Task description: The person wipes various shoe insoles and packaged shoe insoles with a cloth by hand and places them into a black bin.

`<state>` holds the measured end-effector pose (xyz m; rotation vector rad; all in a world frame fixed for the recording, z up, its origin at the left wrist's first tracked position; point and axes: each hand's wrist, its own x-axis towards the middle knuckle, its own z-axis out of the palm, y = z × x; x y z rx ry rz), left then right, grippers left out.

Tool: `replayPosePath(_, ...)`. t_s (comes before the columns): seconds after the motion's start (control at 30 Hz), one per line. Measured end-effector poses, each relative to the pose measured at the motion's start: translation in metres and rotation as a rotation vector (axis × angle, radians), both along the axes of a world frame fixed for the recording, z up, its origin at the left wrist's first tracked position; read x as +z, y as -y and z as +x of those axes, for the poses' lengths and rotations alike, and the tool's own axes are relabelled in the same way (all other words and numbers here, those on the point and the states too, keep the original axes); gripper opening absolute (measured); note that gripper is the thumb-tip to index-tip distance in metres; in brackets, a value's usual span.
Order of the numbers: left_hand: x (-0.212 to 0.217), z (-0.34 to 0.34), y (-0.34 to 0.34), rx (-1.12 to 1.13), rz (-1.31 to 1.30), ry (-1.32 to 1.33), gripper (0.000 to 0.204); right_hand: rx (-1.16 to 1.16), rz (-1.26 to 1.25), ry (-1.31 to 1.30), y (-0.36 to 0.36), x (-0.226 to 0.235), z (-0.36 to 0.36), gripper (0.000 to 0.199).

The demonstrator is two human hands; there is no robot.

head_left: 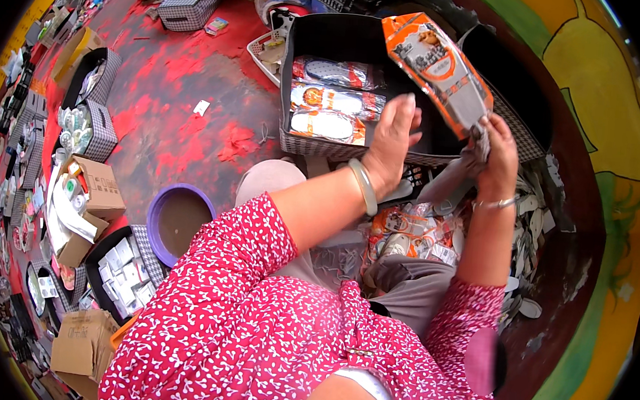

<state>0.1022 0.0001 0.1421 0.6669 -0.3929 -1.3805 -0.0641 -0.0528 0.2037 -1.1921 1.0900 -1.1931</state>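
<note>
My right hand (498, 157) is closed on the lower end of an orange and grey plastic packet (444, 68), which is held up at a slant over a checked fabric box (331, 150). To its left, my left hand (392, 145) is raised at the box's near edge, fingers stretched and palm turned toward the packet, holding nothing. Inside the box lie several packets of insoles (327, 125), stacked side by side at its left. More orange packets (412, 226) are heaped below my wrists, between my knees, partly hidden by my arms.
A lidded compartment of dark lining (513, 87) adjoins the box at right, beside a painted wall (605, 110). Loose pale insoles (533, 217) pile along that wall. On the red-stained floor stand a purple tub (154, 224), cardboard cartons (99, 186) and other checked boxes (189, 2).
</note>
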Motion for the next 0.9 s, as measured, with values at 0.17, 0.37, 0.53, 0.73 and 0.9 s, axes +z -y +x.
replayPosePath(0.17,-0.003,-0.012,-0.052,0.012,-0.544,0.576,0.018,0.242,0.282,-0.386,0.064,0.008,0.037,0.013)
replayPosePath(0.37,0.011,0.002,-0.052,0.255,-0.935,0.847,0.005,0.472,0.71,-0.553,0.084,-0.059,0.116,0.005)
replayPosePath(0.53,0.016,0.01,-0.047,0.253,-0.895,0.849,0.004,0.641,0.719,-0.905,0.103,-0.132,0.133,0.008)
replayPosePath(0.73,0.019,0.012,-0.049,0.235,-0.884,0.855,0.003,1.112,0.289,-1.699,0.113,-0.167,0.134,0.025)
replayPosePath(0.9,0.022,0.006,-0.044,0.197,-0.91,0.894,0.003,0.949,0.436,-1.617,0.098,-0.101,0.124,0.022)
